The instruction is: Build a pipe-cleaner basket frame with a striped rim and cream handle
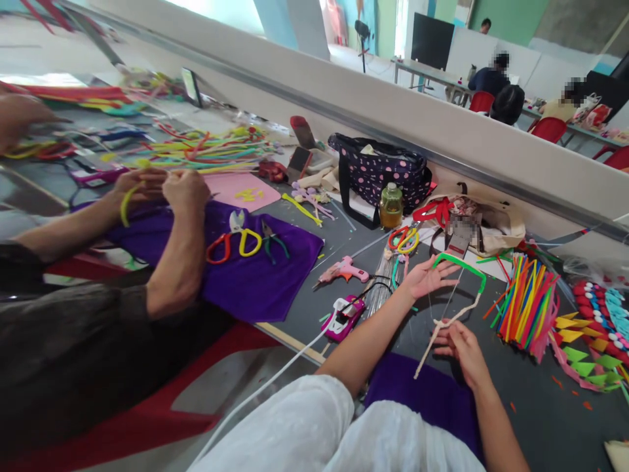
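A bent pipe cleaner frame, with a fuzzy green stretch (466, 265) along its top and a beige stretch (464, 309) down its right side, is held over the table between both hands. My left hand (428, 280) grips the green end near the thumb, its other fingers stretched out. Below it, my right hand (464, 351) pinches the beige part where it appears twisted, and a straight beige tail (423, 359) sticks out to the lower left. Thin strands run down inside the frame; what they are made of is unclear. A purple cloth (427, 400) lies below my hands.
A pink glue gun (346, 270), a magenta-white device (343, 319) with a cord, scissors (407, 239) and a bottle (392, 205) stand left. Colourful pipe cleaners (525, 305) lie right. A co-worker's hands (184, 190) work at left, near scissors (237, 237) and pliers (272, 242).
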Demonstrator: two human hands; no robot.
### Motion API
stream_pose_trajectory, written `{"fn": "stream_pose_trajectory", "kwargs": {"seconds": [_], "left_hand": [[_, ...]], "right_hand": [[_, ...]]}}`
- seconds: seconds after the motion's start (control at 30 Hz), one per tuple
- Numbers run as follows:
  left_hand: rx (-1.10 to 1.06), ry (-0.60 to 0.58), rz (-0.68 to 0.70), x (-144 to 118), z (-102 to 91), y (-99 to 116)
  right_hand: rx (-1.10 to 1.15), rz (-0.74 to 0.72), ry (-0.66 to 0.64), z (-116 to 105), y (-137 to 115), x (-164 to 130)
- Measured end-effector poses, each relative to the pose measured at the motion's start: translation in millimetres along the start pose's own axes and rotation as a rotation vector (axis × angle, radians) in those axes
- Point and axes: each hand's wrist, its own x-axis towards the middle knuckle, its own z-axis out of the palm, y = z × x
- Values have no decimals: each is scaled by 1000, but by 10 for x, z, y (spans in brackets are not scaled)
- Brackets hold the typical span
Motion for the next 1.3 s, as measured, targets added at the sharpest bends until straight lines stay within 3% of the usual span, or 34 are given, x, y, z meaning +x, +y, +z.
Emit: {"fn": "stream_pose_trajectory", "kwargs": {"seconds": [0.17,0.47,0.7,0.97,1.3], "left_hand": [[95,1,16,3,46,-66],[150,117,136,21,23,-289],[62,183,206,5,82,-308],[-78,149,205,-80,241,-384],[-141,142,243,-100,66,-552]], "right_hand": [[33,-172,278,-274,-177,145],[-73,-304,472,-280,-275,364],[-152,-302,455,-234,-181,372],[-117,-323,496,-213,-214,379],[-9,-294,508,-173,-76,383]]}}
